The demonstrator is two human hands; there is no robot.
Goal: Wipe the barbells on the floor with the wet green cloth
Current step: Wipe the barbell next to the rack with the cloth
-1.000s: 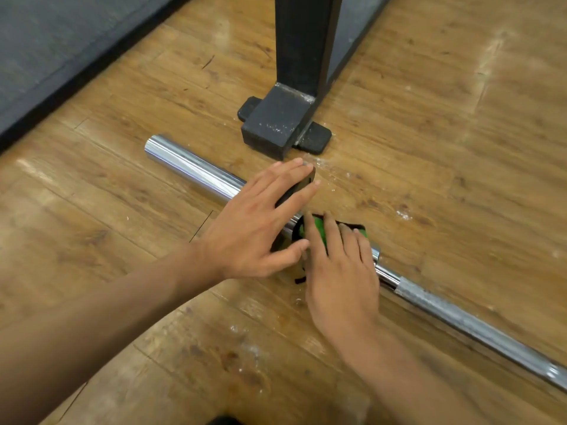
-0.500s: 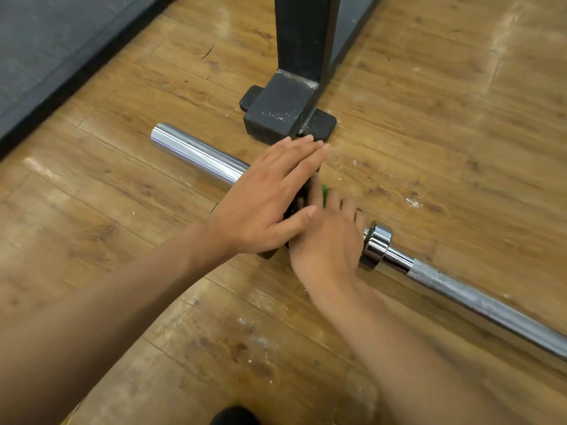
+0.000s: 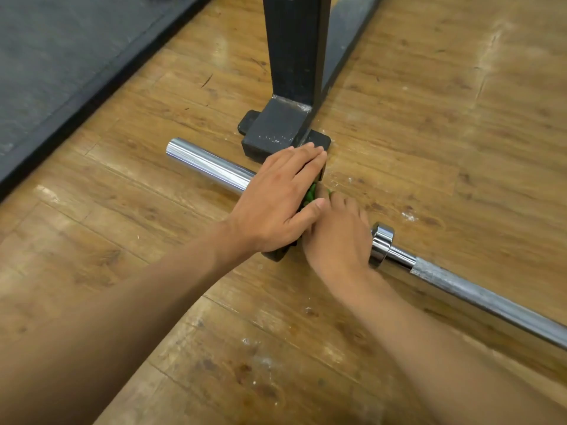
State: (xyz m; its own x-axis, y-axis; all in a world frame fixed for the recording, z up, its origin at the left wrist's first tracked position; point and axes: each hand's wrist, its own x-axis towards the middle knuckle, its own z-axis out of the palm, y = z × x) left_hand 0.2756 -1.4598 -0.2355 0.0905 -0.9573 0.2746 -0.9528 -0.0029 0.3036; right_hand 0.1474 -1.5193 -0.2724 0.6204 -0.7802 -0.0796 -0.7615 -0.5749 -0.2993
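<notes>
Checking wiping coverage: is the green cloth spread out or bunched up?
Bunched: green cloth shows only crumpled folds between left hand and right hand; rest hidden.

Bright, even light in here, coming from overhead. Pale sheen streaks the glossy brown wood-plank floor (image 3: 494,41), and a hard white highlight runs along the polished chrome barbell sleeve (image 3: 208,164). Shadows under the bare forearms (image 3: 122,317) are soft and faint. The centre looks crisp, while the bottom corners go soft, stretched by the wide lens.

Scuffed wood floor (image 3: 429,148), perhaps rubber mat (image 3: 61,50)
</notes>
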